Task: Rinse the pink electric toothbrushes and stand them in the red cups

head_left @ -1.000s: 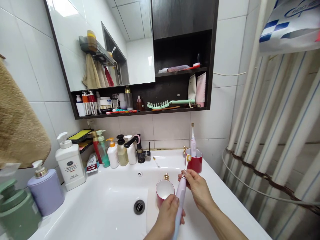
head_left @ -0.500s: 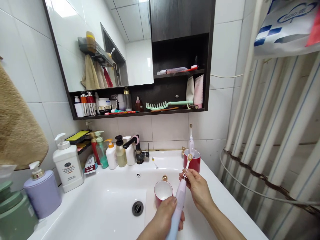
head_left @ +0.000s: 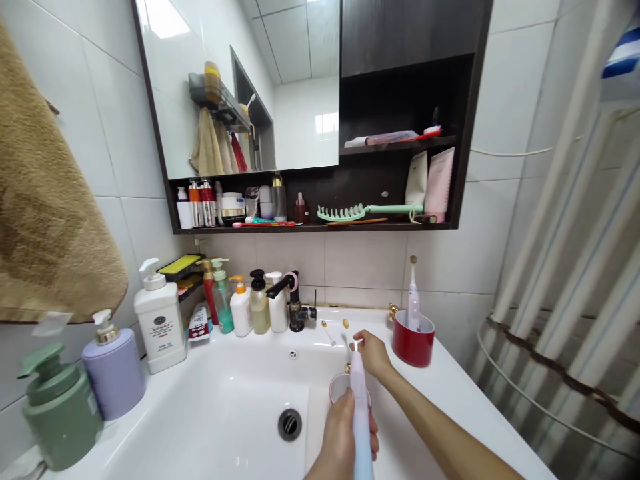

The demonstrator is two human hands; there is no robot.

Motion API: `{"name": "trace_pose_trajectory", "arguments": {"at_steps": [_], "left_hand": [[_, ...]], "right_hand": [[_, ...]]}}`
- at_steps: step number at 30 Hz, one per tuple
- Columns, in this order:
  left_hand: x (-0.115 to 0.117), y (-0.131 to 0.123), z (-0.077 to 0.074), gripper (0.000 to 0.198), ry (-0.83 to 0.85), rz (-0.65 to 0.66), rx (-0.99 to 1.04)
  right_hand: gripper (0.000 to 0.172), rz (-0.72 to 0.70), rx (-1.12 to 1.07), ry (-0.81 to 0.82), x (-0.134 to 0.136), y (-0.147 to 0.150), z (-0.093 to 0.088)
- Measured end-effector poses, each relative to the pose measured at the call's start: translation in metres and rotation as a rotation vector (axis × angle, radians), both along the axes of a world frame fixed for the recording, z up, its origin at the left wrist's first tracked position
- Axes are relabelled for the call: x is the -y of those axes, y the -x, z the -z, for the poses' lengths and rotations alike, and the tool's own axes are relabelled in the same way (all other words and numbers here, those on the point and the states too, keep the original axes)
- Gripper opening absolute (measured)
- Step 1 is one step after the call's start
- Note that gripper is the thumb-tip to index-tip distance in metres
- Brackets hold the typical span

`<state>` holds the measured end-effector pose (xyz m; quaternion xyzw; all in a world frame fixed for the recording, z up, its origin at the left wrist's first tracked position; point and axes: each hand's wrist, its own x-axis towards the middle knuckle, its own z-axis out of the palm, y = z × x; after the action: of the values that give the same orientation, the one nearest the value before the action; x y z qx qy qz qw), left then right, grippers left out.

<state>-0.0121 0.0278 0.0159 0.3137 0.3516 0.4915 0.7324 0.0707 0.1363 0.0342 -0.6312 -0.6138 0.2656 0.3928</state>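
Note:
My left hand (head_left: 343, 427) is wrapped round the handle of a pink-to-blue electric toothbrush (head_left: 361, 407), held upright above the sink. A thin pale shaft tip shows at its top. Just behind that tip, my right hand (head_left: 373, 355) is closed, its fingers pinching a toothbrush head (head_left: 345, 325) with yellowish bristles. The head looks off the handle and leans left; its lower end is hard to make out. A second brush head (head_left: 328, 331) lies on the sink's back ledge. Partly hidden behind my left hand, a red cup with a white inside (head_left: 340, 383) stands in the sink.
Another red cup (head_left: 413, 350) on the right ledge holds an electric toothbrush (head_left: 413, 303). A black faucet (head_left: 295, 310) and several pump bottles line the back. The white sink (head_left: 230, 413) has a dark drain (head_left: 290, 425). A dark mirror cabinet (head_left: 315, 230) hangs above.
The brush head has come off the handle and moved left and away with my right hand. My left hand still holds the handle. The view has shifted, so things sit further right.

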Motion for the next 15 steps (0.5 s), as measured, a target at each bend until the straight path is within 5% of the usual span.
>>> {"name": "trace_pose_trajectory", "arguments": {"at_steps": [7, 15], "left_hand": [[-0.006, -0.003, 0.003, 0.046, -0.062, -0.12, 0.008], [-0.005, 0.0, -0.008, 0.05, -0.047, -0.161, -0.013]], "right_hand": [[0.024, -0.033, 0.309, 0.054, -0.055, 0.027, 0.007], [0.027, -0.135, 0.396, 0.044, -0.051, 0.05, 0.008]]}}
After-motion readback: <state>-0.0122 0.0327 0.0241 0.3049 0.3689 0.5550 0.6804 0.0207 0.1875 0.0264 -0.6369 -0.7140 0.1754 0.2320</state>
